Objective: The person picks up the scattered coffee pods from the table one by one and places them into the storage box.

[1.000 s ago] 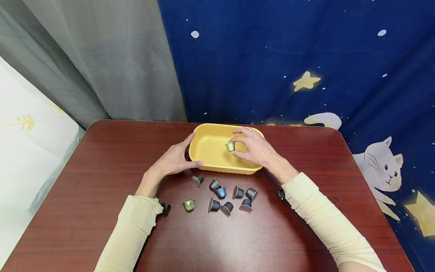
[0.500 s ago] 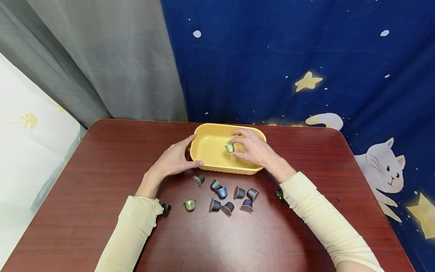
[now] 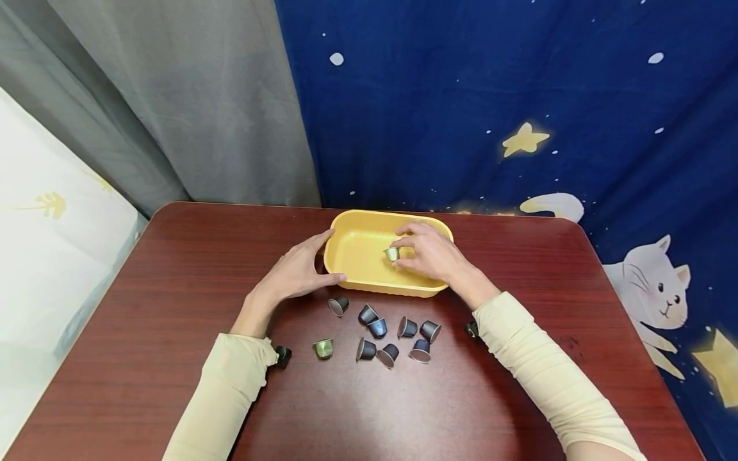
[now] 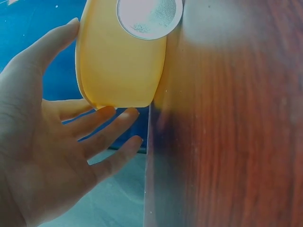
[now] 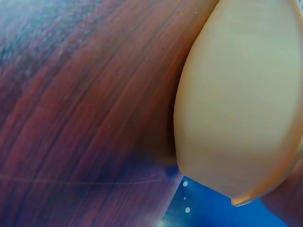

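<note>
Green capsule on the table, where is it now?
In the head view, the green capsule lies left of centre, lower in the picture than the yellow tray, between the black wrist camera and a dark capsule.

Tub (image 3: 357, 256): warm yellow throughout; orange-tinged rim (image 5: 266, 189) in the right wrist view.
Paler green capsule (image 3: 393, 254): silvery sheen.
Brighter green capsule (image 3: 323, 348): metallic, with pale edge.
Blue capsule (image 3: 377, 328): metallic mid-blue.
Navy capsule (image 3: 421, 346): deep blue; pinkish-grey lid (image 3: 419, 357).
Remaining dark capsules (image 3: 366, 349): charcoal to near-black, several with brownish-grey lids (image 3: 385, 358).
Disc at the top of the left wrist view (image 4: 149, 16): whitish silver, with grey speckling.
Table (image 3: 173, 288): reddish brown, streaked with darker wood grain.
Sleeves (image 3: 221, 397): cream.
Wrist cameras (image 3: 282, 356): black.
Plain curtain (image 3: 225, 109): grey.
Patterned curtain (image 3: 403, 128): deep blue, printed with yellow stars (image 3: 525, 139), white dots (image 3: 337, 59) and a whitish-grey cat (image 3: 654, 285).
Cloth at far left (image 3: 57, 256): white, pale yellow floral motif (image 3: 52, 205).
</note>
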The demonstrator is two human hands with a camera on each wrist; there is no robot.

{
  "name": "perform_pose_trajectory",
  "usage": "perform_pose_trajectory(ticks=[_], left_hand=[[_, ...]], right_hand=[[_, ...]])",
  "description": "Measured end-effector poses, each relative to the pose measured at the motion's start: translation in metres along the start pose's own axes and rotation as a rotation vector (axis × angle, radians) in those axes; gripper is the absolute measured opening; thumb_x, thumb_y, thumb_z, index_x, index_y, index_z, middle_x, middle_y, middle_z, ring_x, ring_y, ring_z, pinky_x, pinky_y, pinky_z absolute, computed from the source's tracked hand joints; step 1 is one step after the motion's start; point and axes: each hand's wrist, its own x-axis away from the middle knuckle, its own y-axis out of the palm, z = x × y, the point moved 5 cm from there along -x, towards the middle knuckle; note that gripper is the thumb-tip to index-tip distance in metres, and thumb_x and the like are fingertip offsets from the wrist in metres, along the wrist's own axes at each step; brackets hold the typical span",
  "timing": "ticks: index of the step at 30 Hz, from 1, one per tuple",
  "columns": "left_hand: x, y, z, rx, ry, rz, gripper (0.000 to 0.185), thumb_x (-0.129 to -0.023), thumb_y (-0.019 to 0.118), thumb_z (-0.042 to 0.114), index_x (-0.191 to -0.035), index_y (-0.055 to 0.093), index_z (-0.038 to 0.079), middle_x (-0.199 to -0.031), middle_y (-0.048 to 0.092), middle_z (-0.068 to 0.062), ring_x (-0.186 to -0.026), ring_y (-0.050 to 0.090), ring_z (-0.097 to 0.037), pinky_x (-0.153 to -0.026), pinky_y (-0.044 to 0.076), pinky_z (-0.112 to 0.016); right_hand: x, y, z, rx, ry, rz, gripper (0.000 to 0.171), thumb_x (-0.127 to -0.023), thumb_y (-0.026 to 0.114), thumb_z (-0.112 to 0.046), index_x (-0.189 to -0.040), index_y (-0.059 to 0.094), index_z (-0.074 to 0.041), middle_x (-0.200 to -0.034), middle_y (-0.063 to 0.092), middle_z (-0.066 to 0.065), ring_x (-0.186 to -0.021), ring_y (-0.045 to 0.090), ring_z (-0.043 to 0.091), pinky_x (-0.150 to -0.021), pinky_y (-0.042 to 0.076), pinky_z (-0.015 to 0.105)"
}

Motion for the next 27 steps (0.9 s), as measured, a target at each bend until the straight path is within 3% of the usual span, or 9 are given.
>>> perform_pose_trajectory(ticks=[7,18,27], left_hand=[[0.000,0.001,0.001,0.009,0.015,-0.019,0.105,-0.080,0.073,0.061,-0.159,0.024,0.012,-0.158,0.035,-0.009,-0.142,0.036,-0.026,-0.113,0.033,-0.048],[0.000,0.002,0.002,0.009,0.025,-0.025,0.103,-0.083,0.072,0.058,-0.159,0.022,0.010,-0.159,0.032,-0.009,-0.143,0.034,-0.025,-0.115,0.031,-0.046],[0.000,0.004,0.002,0.011,0.038,-0.036,0.103,-0.084,0.071,0.058,-0.159,0.020,0.008,-0.161,0.028,-0.008,-0.145,0.031,-0.024,-0.115,0.030,-0.045]], right_hand=[[-0.001,0.002,0.001,0.043,0.066,-0.027,0.038,-0.081,0.081,-0.043,-0.113,0.077,-0.024,-0.129,0.062,0.004,-0.126,0.051,0.029,-0.106,0.036,0.052],[-0.005,0.011,-0.004,0.008,0.081,-0.079,0.036,-0.082,0.080,-0.042,-0.115,0.077,-0.027,-0.143,0.056,0.004,-0.132,0.049,0.029,-0.102,0.044,0.049],[-0.005,0.016,-0.004,-0.001,0.105,-0.118,0.038,-0.081,0.081,-0.045,-0.114,0.077,-0.028,-0.142,0.056,0.002,-0.133,0.048,0.028,-0.103,0.044,0.048]])
